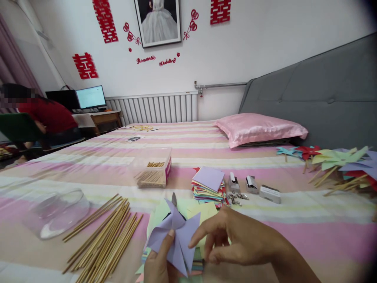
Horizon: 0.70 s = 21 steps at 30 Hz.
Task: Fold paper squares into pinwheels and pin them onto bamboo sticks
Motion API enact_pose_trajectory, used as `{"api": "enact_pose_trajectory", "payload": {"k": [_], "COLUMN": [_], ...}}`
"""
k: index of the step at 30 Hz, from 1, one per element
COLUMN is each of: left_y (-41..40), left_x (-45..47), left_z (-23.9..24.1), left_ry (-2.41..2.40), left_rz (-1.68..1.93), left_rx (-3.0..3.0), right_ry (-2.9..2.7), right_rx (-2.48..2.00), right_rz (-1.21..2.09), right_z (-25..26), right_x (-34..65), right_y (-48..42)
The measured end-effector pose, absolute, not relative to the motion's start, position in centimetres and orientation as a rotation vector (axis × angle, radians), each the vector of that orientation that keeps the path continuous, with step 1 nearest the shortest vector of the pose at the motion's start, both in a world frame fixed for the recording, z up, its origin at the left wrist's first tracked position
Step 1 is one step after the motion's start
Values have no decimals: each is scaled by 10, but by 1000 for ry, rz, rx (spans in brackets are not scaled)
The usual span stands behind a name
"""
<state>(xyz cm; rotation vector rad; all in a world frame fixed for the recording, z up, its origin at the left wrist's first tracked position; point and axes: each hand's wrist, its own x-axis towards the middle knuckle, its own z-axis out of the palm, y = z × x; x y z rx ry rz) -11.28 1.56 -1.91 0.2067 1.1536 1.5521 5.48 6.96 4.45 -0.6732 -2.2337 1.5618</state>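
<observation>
My left hand (160, 257) is closed on a lilac paper pinwheel (179, 232), its thumb pressing the folded points at the middle. Just right of it is my right hand (228, 237), index finger stretched toward the pinwheel's edge and the other fingers bent; I see nothing between its fingers. Whether the index fingertip touches the paper, I cannot tell. Under the pinwheel lie pale green and yellow paper sheets (207, 212). A pointed metal blade (174, 199) sticks out behind it, the rest mostly covered.
Bamboo sticks (103, 239) lie left, beside a clear plastic container (59, 214). Farther back stand a box of short sticks (153, 173), stacked coloured squares (208, 184), metal fasteners (237, 198) and small boxes (270, 193). Finished pinwheels (341, 159) lie right. A person (50, 114) sits far left.
</observation>
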Motion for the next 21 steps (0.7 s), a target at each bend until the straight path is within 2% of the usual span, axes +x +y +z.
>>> {"api": "enact_pose_trajectory", "payload": {"k": [7,21], "left_y": [16,13], "left_x": [-107,-107], "left_z": [-3,-11], "left_ry": [1135,1181], "left_rz": [1636,1618], "left_rx": [146,234], "right_ry": [-2231,-2022], "right_rx": [-637,-675], "right_rz": [1445,1511], "right_z": [28,21], "right_x": [35,20], "right_y": [76,75]}}
